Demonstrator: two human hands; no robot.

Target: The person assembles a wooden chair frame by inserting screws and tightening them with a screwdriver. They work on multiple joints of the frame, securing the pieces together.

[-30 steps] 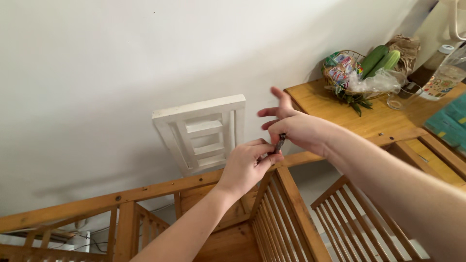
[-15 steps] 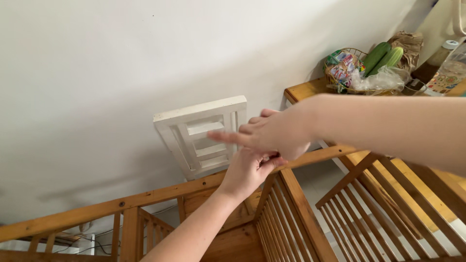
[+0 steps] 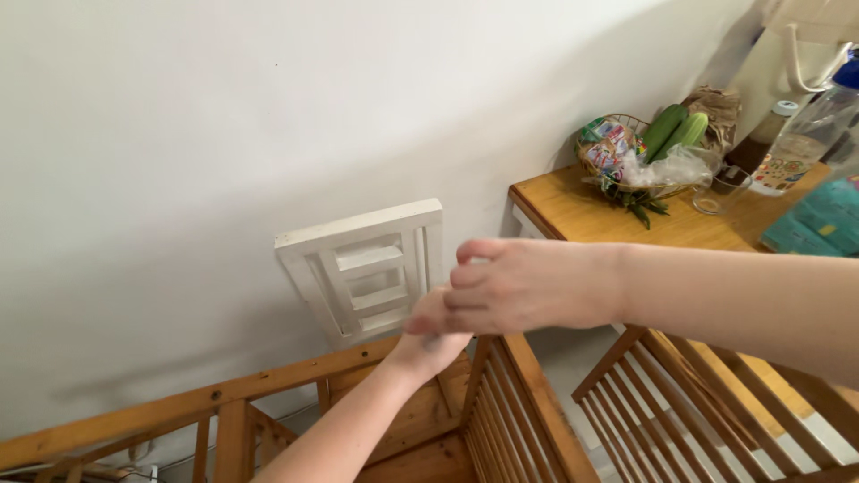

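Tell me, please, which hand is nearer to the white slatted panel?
Left. The left hand is just below-right of the panel; the right hand lies over it, slightly farther right.

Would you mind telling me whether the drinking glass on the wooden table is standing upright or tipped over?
Upright: the drinking glass stands on its base on the wooden table, its open rim facing up.

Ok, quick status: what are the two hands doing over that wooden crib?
Left hand and right hand meet above the wooden crib rail. Anything held is hidden. White slatted panel leans on the wall behind; nothing blocking.
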